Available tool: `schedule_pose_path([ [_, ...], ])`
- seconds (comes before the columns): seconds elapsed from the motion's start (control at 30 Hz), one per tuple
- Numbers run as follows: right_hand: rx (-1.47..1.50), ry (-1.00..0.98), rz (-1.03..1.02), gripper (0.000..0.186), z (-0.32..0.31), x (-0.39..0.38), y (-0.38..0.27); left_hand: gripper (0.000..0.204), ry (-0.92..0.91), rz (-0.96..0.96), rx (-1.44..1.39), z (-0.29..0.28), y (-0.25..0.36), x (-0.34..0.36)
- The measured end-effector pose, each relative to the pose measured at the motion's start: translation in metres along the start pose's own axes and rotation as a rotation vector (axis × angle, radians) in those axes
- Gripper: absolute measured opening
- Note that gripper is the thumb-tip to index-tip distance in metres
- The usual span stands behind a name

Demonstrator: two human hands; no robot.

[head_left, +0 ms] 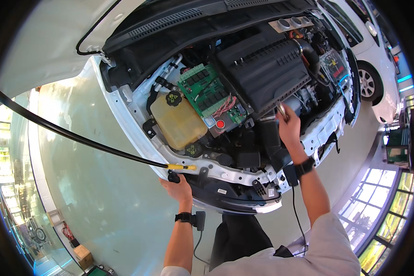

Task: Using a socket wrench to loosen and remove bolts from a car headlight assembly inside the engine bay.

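Observation:
My right hand (290,129) is closed around a short shiny metal tool (281,110), whose lower part the fingers hide. It is at the front edge of the black air filter box (262,69). At the car's front rail, my left hand (178,187) grips a small black object (173,176), mostly hidden by the fingers, just below the yellow-ended hood prop rod (181,167). A green circuit board (207,89) with pink wires and a red button (220,124) sits between the filter box and the yellowish fluid reservoir (177,120).
The raised white hood (46,41) is at upper left, with the black prop rod (78,135) slanting down from it. Black straps and cables are on both wrists. Another white car (377,69) stands at right. A cardboard box (83,255) is on the floor, lower left.

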State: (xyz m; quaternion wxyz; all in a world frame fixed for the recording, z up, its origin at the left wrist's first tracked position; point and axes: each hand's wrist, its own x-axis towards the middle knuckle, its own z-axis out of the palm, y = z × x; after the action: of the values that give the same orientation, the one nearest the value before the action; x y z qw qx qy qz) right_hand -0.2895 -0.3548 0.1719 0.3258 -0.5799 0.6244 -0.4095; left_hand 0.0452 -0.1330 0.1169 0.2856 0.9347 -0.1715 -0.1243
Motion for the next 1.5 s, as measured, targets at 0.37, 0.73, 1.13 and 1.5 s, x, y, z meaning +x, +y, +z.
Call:
schedule_pose_path([
  [0.37, -0.318, -0.006, -0.188, 0.024, 0.131, 0.146, -0.099, 0.074, 0.052, -0.015, 0.059, 0.007, 0.002, 0.001],
  [0.73, -0.563, -0.02, -0.099, 0.026, 0.148, 0.151, -0.12, 0.074, 0.111, -0.022, 0.054, 0.007, -0.002, 0.004],
  [1.13, 0.174, -0.193, -0.065, 0.022, 0.093, 0.09, -0.136, 0.077, 0.12, 0.018, 0.037, 0.014, -0.006, 0.01],
  [1.5, 0.612, -0.762, 0.822, 0.014, 0.038, -0.185, -0.123, 0.067, 0.106, 0.224, -0.311, -0.039, -0.016, -0.015],
])
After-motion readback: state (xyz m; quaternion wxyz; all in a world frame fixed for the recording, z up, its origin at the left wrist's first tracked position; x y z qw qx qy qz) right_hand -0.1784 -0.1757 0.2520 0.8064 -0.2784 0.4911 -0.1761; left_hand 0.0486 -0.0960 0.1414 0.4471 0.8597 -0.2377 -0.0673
